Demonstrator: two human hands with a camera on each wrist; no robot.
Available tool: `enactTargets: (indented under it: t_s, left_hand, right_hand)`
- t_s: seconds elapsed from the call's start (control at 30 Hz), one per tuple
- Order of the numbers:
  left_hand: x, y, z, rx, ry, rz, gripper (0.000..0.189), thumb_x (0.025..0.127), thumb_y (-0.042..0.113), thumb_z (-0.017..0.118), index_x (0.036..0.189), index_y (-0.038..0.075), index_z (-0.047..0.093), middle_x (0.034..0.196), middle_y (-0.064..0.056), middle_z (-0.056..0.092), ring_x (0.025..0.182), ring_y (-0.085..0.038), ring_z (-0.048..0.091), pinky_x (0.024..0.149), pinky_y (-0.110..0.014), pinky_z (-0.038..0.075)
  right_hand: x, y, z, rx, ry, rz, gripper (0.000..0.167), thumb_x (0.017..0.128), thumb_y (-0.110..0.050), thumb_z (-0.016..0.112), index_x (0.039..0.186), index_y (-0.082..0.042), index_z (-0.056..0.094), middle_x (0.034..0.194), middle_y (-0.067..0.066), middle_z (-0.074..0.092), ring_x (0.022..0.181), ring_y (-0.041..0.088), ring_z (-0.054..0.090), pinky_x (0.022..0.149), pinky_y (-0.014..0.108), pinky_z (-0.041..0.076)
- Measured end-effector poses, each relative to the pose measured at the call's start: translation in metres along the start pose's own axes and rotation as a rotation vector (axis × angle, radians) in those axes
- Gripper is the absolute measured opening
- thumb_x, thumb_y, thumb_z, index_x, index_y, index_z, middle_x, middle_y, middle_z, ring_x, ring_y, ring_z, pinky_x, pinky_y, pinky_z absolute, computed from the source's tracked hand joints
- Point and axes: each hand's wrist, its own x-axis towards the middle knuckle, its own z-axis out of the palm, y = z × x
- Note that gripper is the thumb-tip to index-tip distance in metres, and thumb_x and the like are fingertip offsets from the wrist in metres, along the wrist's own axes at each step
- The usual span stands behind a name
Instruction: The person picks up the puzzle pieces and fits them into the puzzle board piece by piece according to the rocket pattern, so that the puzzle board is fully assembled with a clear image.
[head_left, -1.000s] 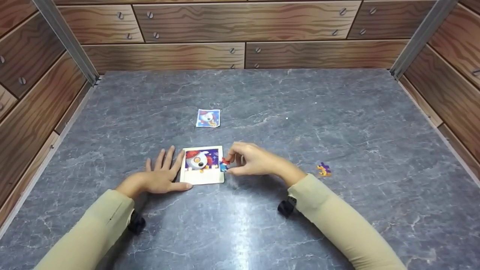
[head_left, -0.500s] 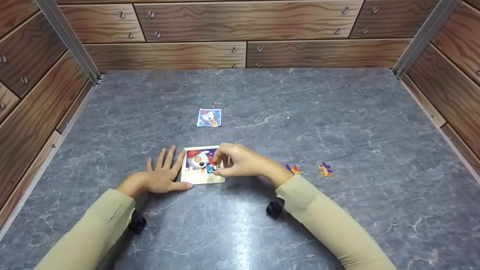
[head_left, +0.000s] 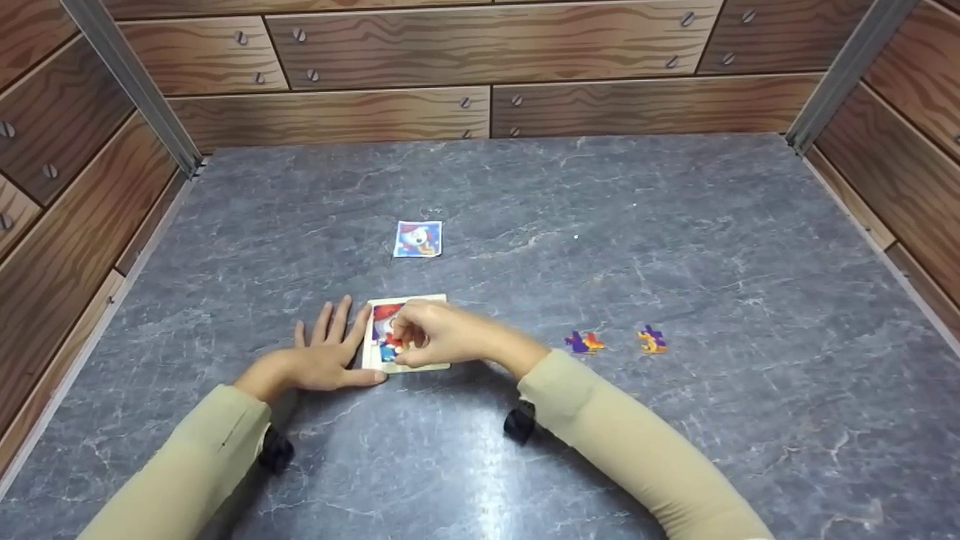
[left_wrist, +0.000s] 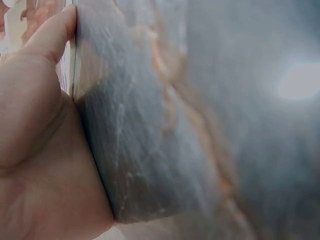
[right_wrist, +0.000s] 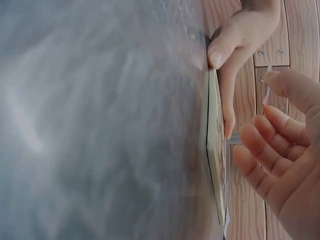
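A square puzzle tray (head_left: 431, 298) with a pale frame lies at the middle of the table, partly filled with a white-faced cartoon picture. My left hand (head_left: 319, 365) rests spread at its left side, the thumb on the near left corner and the index finger along the left edge. Between thumb and index finger, my right hand (head_left: 444, 334) pinches a red and blue puzzle piece (head_left: 388, 352) over the tray's lower left part. The right wrist view shows that puzzle piece (right_wrist: 267, 92) edge-on, raised above the tray. My right hand covers much of the picture.
Two loose puzzle pieces lie to the right, a purple and orange one (head_left: 584, 343) and a purple and yellow one (head_left: 652, 340). Beyond the tray is a small picture card (head_left: 418, 239). Wood-patterned walls (head_left: 480, 45) bound the table at back and sides.
My right hand has carried the puzzle piece leftward from the tray's right edge to its lower left. The purple and orange piece has come out from behind the right forearm. My left hand stays put.
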Motion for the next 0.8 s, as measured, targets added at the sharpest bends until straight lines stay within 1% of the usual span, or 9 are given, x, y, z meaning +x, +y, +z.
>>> enactTargets:
  t_s: [0.03,0.17,0.37,0.5,0.6,0.8]
  left_hand:
    - [0.000,0.000,0.000,-0.004,0.003,0.007,0.109,0.080,0.072,0.047,0.148,0.010,-0.012,0.148,-0.024,-0.025,0.132,-0.043,-0.025,0.093,-0.069,-0.014]
    - [0.000,0.000,-0.001,0.013,-0.012,-0.015,0.109,0.080,0.074,0.044,0.148,0.012,-0.014,0.148,-0.020,-0.026,0.132,-0.039,-0.027,0.095,-0.068,-0.014]
    - [-0.001,0.001,-0.001,-0.011,-0.013,-0.001,0.109,0.080,0.073,0.045,0.148,0.011,-0.013,0.147,-0.023,-0.025,0.132,-0.041,-0.026,0.092,-0.069,-0.016]
    - [-0.002,0.001,-0.001,-0.003,-0.022,-0.015,0.109,0.080,0.075,0.043,0.148,0.012,-0.014,0.148,-0.021,-0.027,0.132,-0.040,-0.027,0.094,-0.068,-0.015]
    - [-0.002,0.002,-0.001,-0.002,-0.020,-0.007,0.109,0.080,0.075,0.043,0.148,0.011,-0.014,0.147,-0.022,-0.026,0.131,-0.041,-0.027,0.094,-0.068,-0.015]
    - [-0.001,0.000,-0.001,-0.005,-0.017,0.010,0.110,0.080,0.073,0.045,0.148,0.010,-0.014,0.147,-0.024,-0.026,0.131,-0.043,-0.027,0.092,-0.069,-0.015]
  right_hand:
    - [0.001,0.000,0.001,-0.004,-0.007,0.001,0.023,0.079,-0.012,0.071,0.094,0.002,0.061,0.085,0.009,0.061,0.074,0.012,0.055,0.066,0.017,0.045]
    - [0.006,0.001,0.004,-0.025,-0.014,0.026,0.023,0.080,-0.013,0.071,0.094,0.002,0.061,0.085,0.009,0.061,0.074,0.013,0.056,0.066,0.018,0.045]
    - [0.014,0.004,0.008,-0.060,-0.025,0.087,0.023,0.079,-0.014,0.072,0.093,0.001,0.061,0.083,0.007,0.061,0.074,0.011,0.055,0.067,0.018,0.045]
    - [0.018,0.006,0.012,-0.093,-0.035,0.081,0.021,0.078,-0.016,0.072,0.087,0.000,0.062,0.077,0.003,0.059,0.067,0.007,0.051,0.062,0.017,0.043]
    - [0.019,0.007,0.014,-0.118,-0.038,0.077,0.020,0.078,-0.016,0.073,0.084,0.000,0.062,0.073,0.002,0.058,0.064,0.005,0.049,0.059,0.017,0.042]
    - [0.021,0.006,0.016,-0.164,-0.057,0.117,0.018,0.078,-0.016,0.071,0.087,-0.003,0.063,0.075,-0.001,0.058,0.066,0.006,0.051,0.062,0.017,0.042]
